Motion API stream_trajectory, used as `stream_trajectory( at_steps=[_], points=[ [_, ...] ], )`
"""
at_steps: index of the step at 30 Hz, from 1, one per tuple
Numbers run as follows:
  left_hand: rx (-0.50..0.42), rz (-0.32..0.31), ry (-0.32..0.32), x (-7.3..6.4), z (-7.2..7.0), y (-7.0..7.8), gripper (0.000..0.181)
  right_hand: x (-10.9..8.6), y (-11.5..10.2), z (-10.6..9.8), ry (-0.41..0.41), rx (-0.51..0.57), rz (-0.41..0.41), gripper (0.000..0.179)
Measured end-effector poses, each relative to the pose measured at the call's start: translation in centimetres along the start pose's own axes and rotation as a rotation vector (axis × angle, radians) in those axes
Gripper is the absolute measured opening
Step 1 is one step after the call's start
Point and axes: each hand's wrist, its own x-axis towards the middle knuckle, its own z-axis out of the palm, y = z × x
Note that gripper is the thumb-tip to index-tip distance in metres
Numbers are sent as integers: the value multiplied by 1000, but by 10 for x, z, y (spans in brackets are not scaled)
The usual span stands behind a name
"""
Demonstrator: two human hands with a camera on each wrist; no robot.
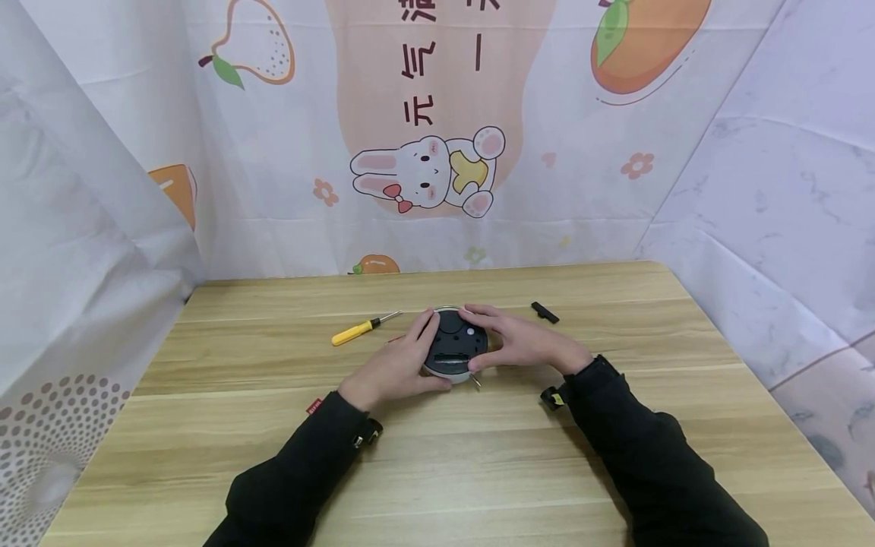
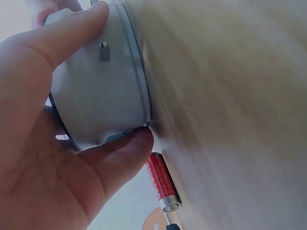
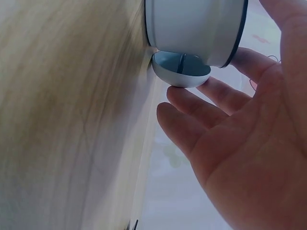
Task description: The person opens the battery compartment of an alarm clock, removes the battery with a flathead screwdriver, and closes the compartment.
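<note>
A round twin-bell style alarm clock lies face down on the table, its black back with a battery slot facing up. In the left wrist view its pale body shows a small metal stud. My left hand grips the clock's left side, thumb along the near edge. My right hand holds the right side, thumb low and fingers at the far edge. Below those fingers in the right wrist view is a cup-shaped bell. Whether the slot holds a battery I cannot tell.
Left of the clock lies a yellow-handled screwdriver. A red AA battery lies beyond my left hand. A small black cover-like piece sits at the right. Near my left sleeve is a small red piece. A printed curtain hangs behind.
</note>
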Motion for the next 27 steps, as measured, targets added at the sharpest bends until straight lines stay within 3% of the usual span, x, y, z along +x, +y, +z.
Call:
stream_trajectory(
  at_steps=[6,13,16,24,27],
  points=[
    [34,20,20,1,-2,0,110,-5,-2,-9,34,-53,-40,96],
    [18,56,30,3,-5,-4,107,-16,2,-33,226,-130,-50,74],
    [11,63,31,3,-5,-7,108,-22,8,-44,261,-142,-1,68],
    [-10,47,13,0,-8,-9,106,-45,31,-63,218,-152,234,60],
    [-17,34,5,-1,-9,-8,106,-48,38,-64,214,-170,281,60]
  ],
)
